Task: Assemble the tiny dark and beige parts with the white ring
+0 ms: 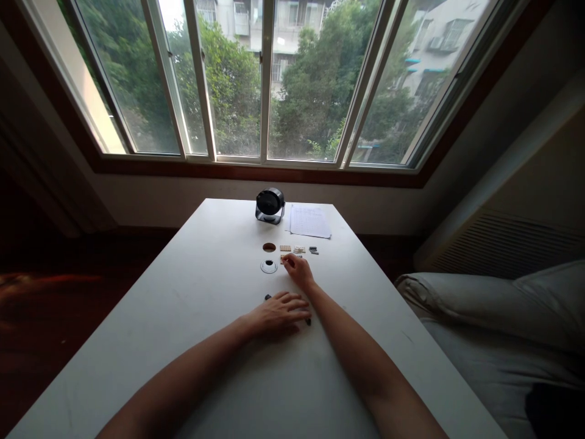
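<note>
My left hand (281, 312) lies palm down on the white table, its fingers spread. Under it is a dark object, whose small black ends (308, 321) show past the fingers; most of it is hidden. Farther off, my right hand (297, 268) has its fingers drawn together at the small beige bricks. What sits between those fingertips is too small and covered to make out. Just beyond them are a beige studded plate (285, 248), a group of pale beige pieces (299, 249) and some dark grey pieces (313, 250).
A round hole (269, 247) pierces the white table (205, 274), with a ring-shaped cover (269, 267) lying in front of it. A black fan-like device (270, 204) stands at the far edge beside paper sheets (311, 221). A pale sofa (479, 305) is at right.
</note>
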A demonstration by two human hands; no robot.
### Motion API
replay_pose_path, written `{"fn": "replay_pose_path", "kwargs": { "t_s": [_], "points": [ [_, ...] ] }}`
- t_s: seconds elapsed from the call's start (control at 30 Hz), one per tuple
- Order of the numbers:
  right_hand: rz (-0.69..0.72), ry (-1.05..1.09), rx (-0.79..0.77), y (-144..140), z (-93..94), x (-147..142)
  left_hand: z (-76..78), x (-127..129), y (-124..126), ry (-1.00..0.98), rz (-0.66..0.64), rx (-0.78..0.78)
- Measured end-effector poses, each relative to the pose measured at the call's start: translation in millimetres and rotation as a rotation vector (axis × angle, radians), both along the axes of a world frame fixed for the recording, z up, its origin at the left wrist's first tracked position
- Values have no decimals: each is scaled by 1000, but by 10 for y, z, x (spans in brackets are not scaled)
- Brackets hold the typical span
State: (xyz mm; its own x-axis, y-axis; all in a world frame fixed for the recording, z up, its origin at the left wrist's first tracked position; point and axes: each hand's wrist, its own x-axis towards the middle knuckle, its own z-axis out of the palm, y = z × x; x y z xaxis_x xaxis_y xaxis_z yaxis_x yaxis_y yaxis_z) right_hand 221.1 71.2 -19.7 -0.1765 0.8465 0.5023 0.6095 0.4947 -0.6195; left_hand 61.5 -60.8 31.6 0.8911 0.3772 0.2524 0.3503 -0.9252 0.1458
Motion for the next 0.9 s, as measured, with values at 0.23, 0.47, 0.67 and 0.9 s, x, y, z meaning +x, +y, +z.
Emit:
{"fn": "replay_pose_path", "kwargs": {
  "t_s": [0.23,0.47,0.67,0.9],
  "points": [
    [6,11,-10,8,2,-1,134,71,-146,66,-35,-9],
    [10,27,-30,8,7,7,171,210,-349,71,-156,3],
    [8,22,-29,4,14,13,67,211,-248,24,-117,19],
    [-7,12,-21,-9,35,4,-71,201,-144,66,15,95]
  ]
}}
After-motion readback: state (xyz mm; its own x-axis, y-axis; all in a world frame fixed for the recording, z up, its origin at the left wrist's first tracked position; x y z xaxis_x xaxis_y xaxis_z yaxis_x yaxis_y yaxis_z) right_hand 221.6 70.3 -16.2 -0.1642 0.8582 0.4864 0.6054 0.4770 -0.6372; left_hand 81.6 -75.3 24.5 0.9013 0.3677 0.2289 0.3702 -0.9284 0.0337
